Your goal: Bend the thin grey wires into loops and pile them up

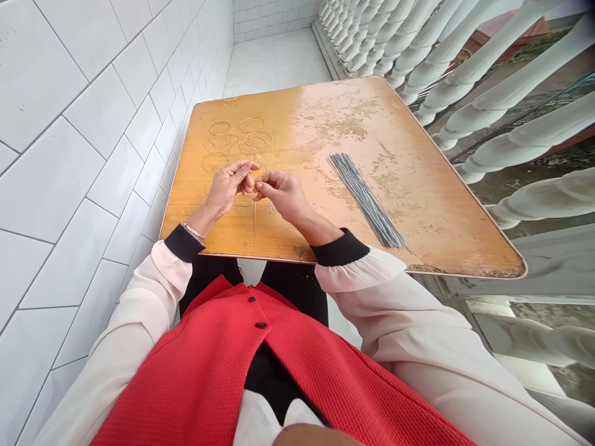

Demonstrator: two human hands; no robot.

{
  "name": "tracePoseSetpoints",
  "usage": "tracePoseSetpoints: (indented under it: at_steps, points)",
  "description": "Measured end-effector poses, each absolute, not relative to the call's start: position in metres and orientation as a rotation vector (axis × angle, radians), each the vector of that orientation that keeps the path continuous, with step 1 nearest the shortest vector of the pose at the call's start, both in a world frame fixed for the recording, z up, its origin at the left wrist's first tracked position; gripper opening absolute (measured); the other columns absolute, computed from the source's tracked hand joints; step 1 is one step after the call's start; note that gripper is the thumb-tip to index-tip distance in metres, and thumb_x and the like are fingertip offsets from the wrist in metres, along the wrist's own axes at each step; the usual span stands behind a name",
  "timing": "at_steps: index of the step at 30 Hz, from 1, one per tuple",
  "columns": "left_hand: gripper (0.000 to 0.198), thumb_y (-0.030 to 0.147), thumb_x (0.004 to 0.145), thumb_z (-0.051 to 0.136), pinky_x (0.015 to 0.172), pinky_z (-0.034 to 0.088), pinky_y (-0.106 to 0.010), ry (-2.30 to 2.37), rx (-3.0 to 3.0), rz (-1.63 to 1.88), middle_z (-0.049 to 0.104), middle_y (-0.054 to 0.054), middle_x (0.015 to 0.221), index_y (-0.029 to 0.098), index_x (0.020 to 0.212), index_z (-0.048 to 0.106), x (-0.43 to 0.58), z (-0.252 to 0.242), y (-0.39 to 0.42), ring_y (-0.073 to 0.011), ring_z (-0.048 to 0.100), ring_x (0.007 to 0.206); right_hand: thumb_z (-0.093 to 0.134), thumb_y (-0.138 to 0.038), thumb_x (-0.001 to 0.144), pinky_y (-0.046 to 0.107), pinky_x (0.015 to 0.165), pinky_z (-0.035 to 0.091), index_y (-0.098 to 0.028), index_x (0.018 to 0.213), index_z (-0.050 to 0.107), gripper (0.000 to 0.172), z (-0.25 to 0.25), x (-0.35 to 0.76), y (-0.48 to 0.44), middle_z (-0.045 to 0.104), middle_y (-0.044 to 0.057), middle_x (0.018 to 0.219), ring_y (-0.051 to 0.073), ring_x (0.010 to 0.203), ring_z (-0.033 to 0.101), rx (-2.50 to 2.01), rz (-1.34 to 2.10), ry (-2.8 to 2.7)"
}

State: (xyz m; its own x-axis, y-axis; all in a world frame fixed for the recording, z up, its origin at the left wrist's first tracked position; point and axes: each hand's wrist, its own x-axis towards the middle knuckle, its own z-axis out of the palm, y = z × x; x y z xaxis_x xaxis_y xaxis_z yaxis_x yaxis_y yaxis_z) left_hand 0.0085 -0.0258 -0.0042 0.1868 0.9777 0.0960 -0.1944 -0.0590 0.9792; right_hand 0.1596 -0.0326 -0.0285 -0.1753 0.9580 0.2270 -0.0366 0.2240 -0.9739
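Observation:
My left hand (229, 184) and my right hand (282, 191) meet fingertip to fingertip over the near left part of the table. Both are closed in a pinch on one thin metal wire (255, 220), whose straight end hangs down toward me. The rest of this wire is hidden by my fingers. Just beyond my hands lies a loose cluster of wire rings (255, 140), bent round and partly overlapping. Off to the right of my right hand rests a bundle of straight grey wires (367, 199), lying slantwise on the tabletop.
The wooden table (320, 229) has a worn, peeling surface and a pale rim. A white tiled wall (106, 142) runs close along its left side. On the right stands a railing of white balusters (493, 93). Pale floor (279, 59) shows past the far edge.

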Motion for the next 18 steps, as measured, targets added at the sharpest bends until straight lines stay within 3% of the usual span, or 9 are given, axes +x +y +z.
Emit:
tracePoseSetpoints:
  at_steps: [8,14,18]
  points:
    - [0.041,0.059,0.094,0.060,0.054,0.045,-0.018,1.030,1.212,1.146,0.075,-0.002,0.079,0.019,0.097,0.072,-0.004,0.008,-0.028,-0.0052,0.063,0.057,0.077,-0.022,0.083,0.022,0.060,0.055,-0.019,0.067,0.064,0.021,-0.024,0.164,-0.030,0.061,-0.002,0.063,0.008,0.057,0.058,-0.997,1.236,-1.392]
    - [0.021,0.037,0.095,0.068,0.055,0.045,-0.016,1.017,1.245,1.153,0.069,0.003,0.069,0.018,0.085,0.067,-0.009,0.012,-0.023,-0.0038,0.062,0.056,0.080,-0.018,0.079,0.019,0.053,0.052,-0.017,0.070,0.068,0.015,-0.024,0.162,-0.030,0.062,-0.002,0.064,0.006,0.053,0.055,-0.987,1.295,-1.323]
    - [0.025,0.035,0.096,0.066,0.061,0.050,-0.018,1.013,1.192,1.141,0.067,0.003,0.069,0.018,0.078,0.062,-0.006,0.012,-0.025,-0.0044,0.062,0.057,0.079,-0.019,0.079,0.021,0.053,0.053,-0.017,0.078,0.070,0.010,-0.025,0.162,-0.030,0.063,-0.003,0.063,0.007,0.052,0.056,-0.995,1.301,-1.242]
